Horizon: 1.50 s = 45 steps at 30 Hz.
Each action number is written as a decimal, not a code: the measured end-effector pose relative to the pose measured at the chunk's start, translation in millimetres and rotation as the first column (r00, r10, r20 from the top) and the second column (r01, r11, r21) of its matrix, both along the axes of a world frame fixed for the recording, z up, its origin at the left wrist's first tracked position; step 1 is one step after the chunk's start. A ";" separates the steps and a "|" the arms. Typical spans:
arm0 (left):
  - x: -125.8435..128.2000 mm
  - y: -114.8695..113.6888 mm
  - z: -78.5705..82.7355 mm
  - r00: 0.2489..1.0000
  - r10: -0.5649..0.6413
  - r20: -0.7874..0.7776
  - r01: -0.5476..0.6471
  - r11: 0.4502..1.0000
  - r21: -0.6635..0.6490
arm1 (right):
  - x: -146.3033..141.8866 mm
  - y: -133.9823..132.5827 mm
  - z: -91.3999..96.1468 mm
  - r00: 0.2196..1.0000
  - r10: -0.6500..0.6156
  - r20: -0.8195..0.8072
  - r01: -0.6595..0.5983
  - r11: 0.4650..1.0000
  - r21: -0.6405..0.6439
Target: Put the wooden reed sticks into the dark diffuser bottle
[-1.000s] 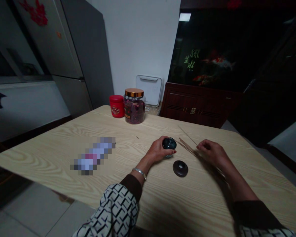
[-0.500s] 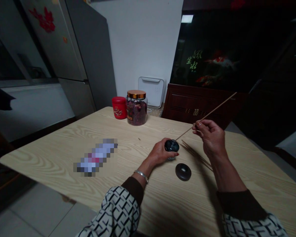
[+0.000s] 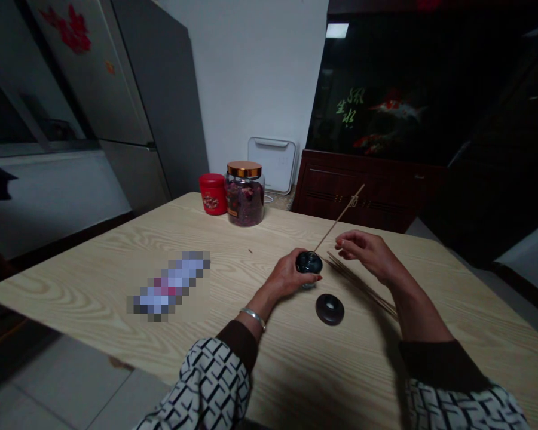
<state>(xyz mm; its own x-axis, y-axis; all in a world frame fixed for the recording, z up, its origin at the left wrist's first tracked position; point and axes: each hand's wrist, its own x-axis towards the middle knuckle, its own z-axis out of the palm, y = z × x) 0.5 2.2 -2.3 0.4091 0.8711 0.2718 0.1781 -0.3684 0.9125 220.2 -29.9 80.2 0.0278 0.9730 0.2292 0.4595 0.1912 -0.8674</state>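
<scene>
My left hand (image 3: 289, 273) is wrapped round a small dark glass bottle (image 3: 309, 263) on the table. A thin wooden reed stick (image 3: 339, 216) leans out of the bottle's top, slanting up to the right. To the right of the stick hovers my right hand (image 3: 363, 249), its fingers loosely bent and apart, holding nothing. Several more reed sticks (image 3: 363, 285) lie on the table below that hand. A round dark cap with a pale centre (image 3: 330, 309) rests in front of the bottle.
On the wooden table (image 3: 269, 352), a blurred-out packet (image 3: 170, 286) lies at left. Farther back stand a red canister (image 3: 213, 194) and a glass jar of dried flowers (image 3: 245, 200) with a copper-coloured lid. A small dark fragment (image 3: 250, 251) lies mid-table.
My right hand has let go of the reed stick and moved slightly down and left. The stick now sits lower in the bottle. My left hand keeps its hold.
</scene>
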 end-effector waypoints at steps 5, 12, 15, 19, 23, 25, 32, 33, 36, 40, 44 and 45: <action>-0.4 0.2 -0.8 1.000 -0.005 0.011 0.005 1.000 0.005 | 48.7 0.4 -18.9 0.757 -0.086 0.647 0.176 0.982 -0.075; 0.2 1.6 -3.2 1.000 -0.011 0.021 0.012 1.000 -0.007 | 60.4 1.2 -51.3 0.607 0.026 0.794 0.277 0.930 -0.242; 0.0 2.1 -4.2 1.000 -0.014 0.018 0.014 1.000 0.006 | 62.6 2.0 -53.5 0.623 0.078 0.778 0.233 0.931 -0.280; 0.0 2.2 -4.0 1.000 -0.008 0.000 0.008 1.000 0.016 | 62.4 2.6 -51.3 0.619 0.104 0.778 0.214 0.931 -0.295; 0.2 1.4 -2.2 1.000 -0.011 0.001 0.011 1.000 0.003 | 58.7 3.0 -50.5 0.598 0.108 0.794 0.224 0.929 -0.295; 0.3 0.8 -1.5 1.000 -0.014 0.006 0.014 1.000 -0.001 | 56.4 3.2 -51.2 0.585 0.109 0.803 0.232 0.927 -0.296; -0.3 -0.3 -0.7 1.000 -0.011 0.009 0.011 1.000 -0.009 | 55.0 -0.3 -34.0 0.603 0.029 0.797 0.253 0.941 -0.226; -0.4 -0.3 -0.8 1.000 -0.010 0.008 0.010 1.000 -0.005 | 55.0 -2.1 -26.7 0.661 -0.011 0.751 0.229 0.955 -0.188; -0.5 -0.2 -1.1 1.000 -0.016 0.014 0.016 1.000 0.004 | 49.9 -10.6 1.0 0.905 -0.133 0.405 0.143 0.990 0.004; -0.2 0.5 -2.3 1.000 -0.021 0.009 0.021 1.000 0.001 | 28.5 -23.5 35.2 0.935 -0.266 -0.237 0.321 0.916 0.241; -0.3 0.9 -2.8 1.000 -0.011 -0.007 0.011 1.000 0.006 | 5.2 -26.7 46.1 0.809 -0.193 -0.556 0.432 0.836 0.338; -0.5 0.8 -2.6 1.000 -0.009 -0.009 0.009 1.000 0.007 | 0.5 -25.8 45.3 0.796 -0.175 -0.579 0.443 0.820 0.362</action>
<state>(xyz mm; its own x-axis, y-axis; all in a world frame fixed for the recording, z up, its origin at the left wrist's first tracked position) 0.0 3.0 -4.9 0.4196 0.8655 0.2736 0.1832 -0.3760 0.9083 220.7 -55.7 125.5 0.5479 0.6684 0.5031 0.0932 0.5488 -0.8307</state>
